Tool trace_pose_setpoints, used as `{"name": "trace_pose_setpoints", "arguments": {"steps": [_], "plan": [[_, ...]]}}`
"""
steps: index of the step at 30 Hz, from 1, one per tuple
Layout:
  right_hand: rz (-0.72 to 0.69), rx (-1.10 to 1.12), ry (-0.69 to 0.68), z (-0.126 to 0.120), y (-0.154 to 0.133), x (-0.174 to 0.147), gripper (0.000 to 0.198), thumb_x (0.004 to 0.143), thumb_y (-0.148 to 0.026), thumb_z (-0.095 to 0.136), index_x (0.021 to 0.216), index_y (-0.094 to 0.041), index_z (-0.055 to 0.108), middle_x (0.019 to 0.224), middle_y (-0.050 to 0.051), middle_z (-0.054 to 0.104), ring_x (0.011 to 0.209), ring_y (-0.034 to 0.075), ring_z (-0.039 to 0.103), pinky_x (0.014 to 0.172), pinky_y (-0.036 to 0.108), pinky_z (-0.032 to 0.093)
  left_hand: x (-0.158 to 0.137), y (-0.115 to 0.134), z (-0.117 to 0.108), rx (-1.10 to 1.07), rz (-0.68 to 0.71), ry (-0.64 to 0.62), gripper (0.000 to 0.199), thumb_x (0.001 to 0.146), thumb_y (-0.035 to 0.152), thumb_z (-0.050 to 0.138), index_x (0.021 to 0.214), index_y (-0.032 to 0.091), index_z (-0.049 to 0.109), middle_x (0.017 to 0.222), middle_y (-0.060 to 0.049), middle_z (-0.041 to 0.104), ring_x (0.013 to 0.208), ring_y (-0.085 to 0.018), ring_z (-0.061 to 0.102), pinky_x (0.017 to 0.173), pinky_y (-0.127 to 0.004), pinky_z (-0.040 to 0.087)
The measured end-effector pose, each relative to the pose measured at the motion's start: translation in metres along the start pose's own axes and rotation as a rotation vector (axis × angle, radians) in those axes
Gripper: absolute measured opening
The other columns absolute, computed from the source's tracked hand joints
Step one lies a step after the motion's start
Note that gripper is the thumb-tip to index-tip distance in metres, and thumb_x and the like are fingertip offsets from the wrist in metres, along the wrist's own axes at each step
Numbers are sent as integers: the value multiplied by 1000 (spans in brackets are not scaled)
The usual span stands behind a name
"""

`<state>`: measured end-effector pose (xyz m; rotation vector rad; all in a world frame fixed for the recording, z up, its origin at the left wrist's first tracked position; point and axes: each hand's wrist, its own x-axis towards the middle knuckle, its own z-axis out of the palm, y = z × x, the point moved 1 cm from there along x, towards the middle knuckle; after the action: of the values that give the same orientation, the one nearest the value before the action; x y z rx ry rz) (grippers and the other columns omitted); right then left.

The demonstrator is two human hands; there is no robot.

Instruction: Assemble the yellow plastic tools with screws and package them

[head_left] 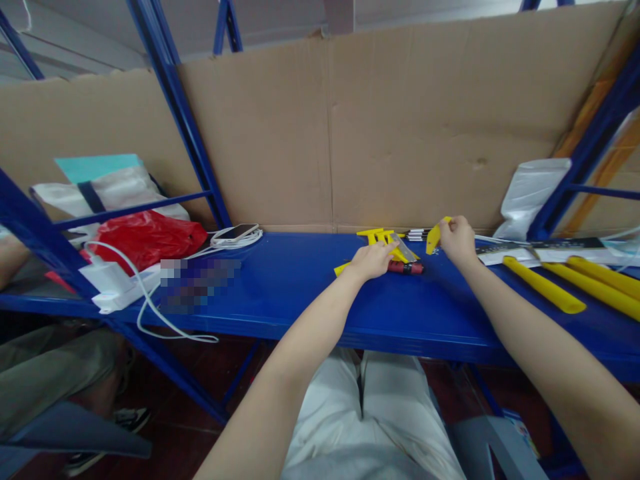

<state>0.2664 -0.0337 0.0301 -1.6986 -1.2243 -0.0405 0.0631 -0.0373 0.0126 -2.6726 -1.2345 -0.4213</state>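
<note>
My left hand (373,260) lies over a small cluster of yellow tools, its fingers stretched out and touching them. One is a yellow-handled scraper (371,233) with a T-shaped end. A flat grey metal blade (407,249) lies just right of my fingertips. Beside the hand rests a dark red and black cylindrical tool (407,268), partly hidden by it. A yellow tip (342,269) shows left of my wrist. Raised slightly at the back of the shelf, my right hand (457,239) pinches a small flat yellow plastic scraper (434,238) between thumb and fingers.
Long yellow strips (545,285) lie on the blue shelf (290,287) at right, near a white plastic bag (533,193). At left are a phone (239,232), a power strip (125,293) with cables and a red bag (150,237). Cardboard (400,127) stands behind.
</note>
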Motion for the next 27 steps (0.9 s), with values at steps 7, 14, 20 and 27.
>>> {"name": "trace_pose_setpoints", "arguments": {"steps": [7,14,20,27], "plan": [[420,664,-187,3,-14,-10,10,88,-19,43,81,-16,49,49,-2,50,37,10,46,37,21,39,0,0,0,-2,-3,0,47,93,28,36,140,26,36,130,-9,50,109,-21,56,87,-31,46],[481,872,-483,1,-26,-15,14,82,-3,48,75,-12,55,61,3,60,46,7,52,43,18,43,-1,2,-3,-44,-8,14,47,92,26,38,138,20,34,135,-10,47,115,-21,52,90,-31,45],[387,756,-500,5,-28,-19,18,77,-14,62,62,-12,54,51,-1,49,45,6,44,42,18,37,0,2,-2,-71,-28,22,47,91,26,39,135,13,29,132,-14,49,113,-23,54,88,-34,46],[207,497,-492,12,-25,-20,30,57,-36,77,57,-14,58,54,-2,47,52,7,36,45,22,27,-1,6,-4,-57,28,24,36,91,26,38,124,12,33,125,-15,54,110,-24,56,83,-33,47]]}}
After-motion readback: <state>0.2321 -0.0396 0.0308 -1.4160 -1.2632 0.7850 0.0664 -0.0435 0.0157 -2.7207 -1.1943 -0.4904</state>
